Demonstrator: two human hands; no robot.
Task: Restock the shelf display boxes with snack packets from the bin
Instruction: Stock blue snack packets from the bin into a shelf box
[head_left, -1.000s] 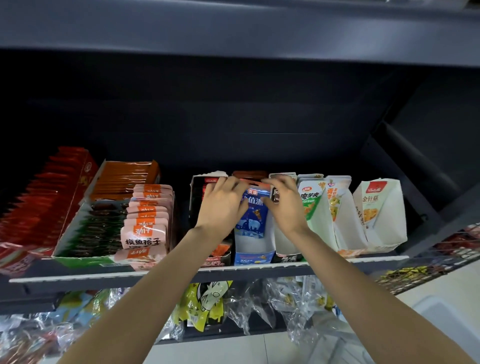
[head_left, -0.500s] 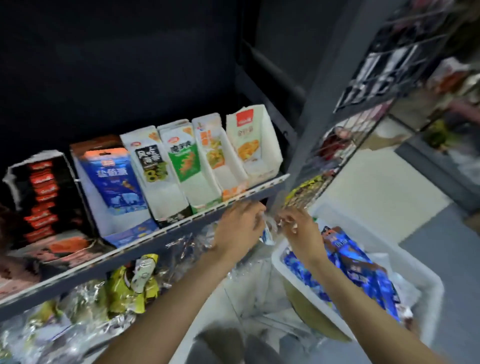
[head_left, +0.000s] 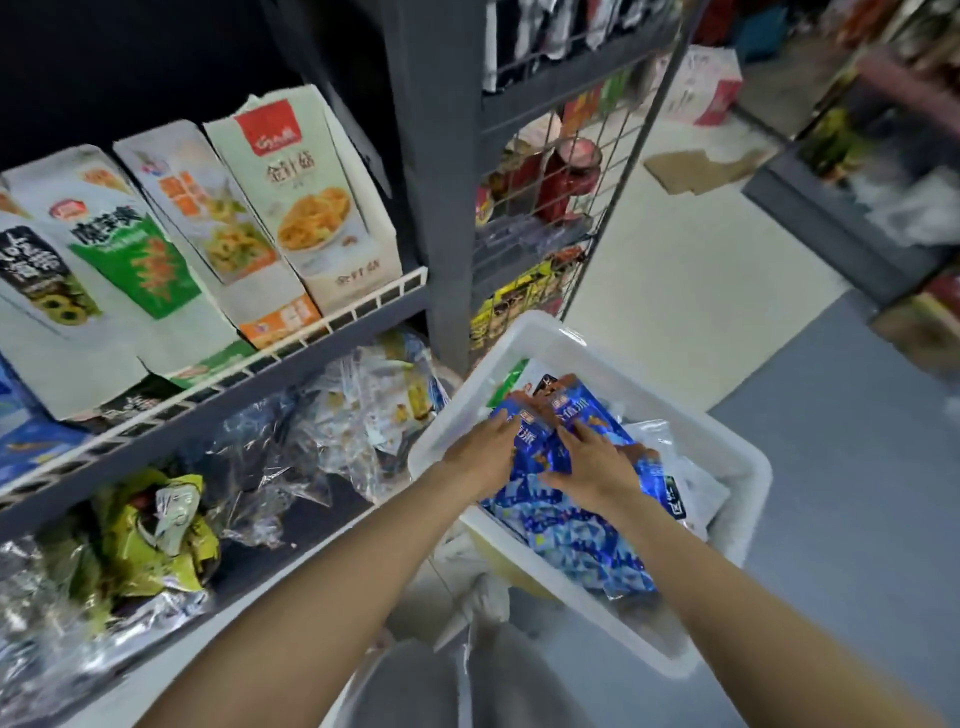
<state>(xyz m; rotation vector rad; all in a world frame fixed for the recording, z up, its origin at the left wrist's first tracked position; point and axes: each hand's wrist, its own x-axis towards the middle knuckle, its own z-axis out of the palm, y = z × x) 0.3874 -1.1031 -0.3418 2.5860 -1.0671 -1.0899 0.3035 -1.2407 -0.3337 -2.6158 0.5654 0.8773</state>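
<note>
A white plastic bin (head_left: 546, 332) stands on the floor at the lower right, holding a heap of blue snack packets (head_left: 571, 540). Both my hands are down inside it. My left hand (head_left: 483, 452) lies with its fingers stretched over the near-left packets. Beside it my right hand (head_left: 592, 462) rests flat with spread fingers on top of the heap. Neither hand plainly grips a packet. On the wire-edged shelf (head_left: 337, 325) at the upper left stand several white display boxes (head_left: 311, 208), tilted in a row.
The lower shelf (head_left: 291, 525) holds crumpled clear and yellow-green bags (head_left: 150, 525). A grey upright post (head_left: 441, 182) separates the shelf from a wire rack (head_left: 545, 182) with jars. White bags lie in the bin's right side. Grey floor stretches to the right.
My hands left the blue packet box on the shelf, dropped past the shelf edge and now lie on the packets in the bin. My view swung down and to the right.
</note>
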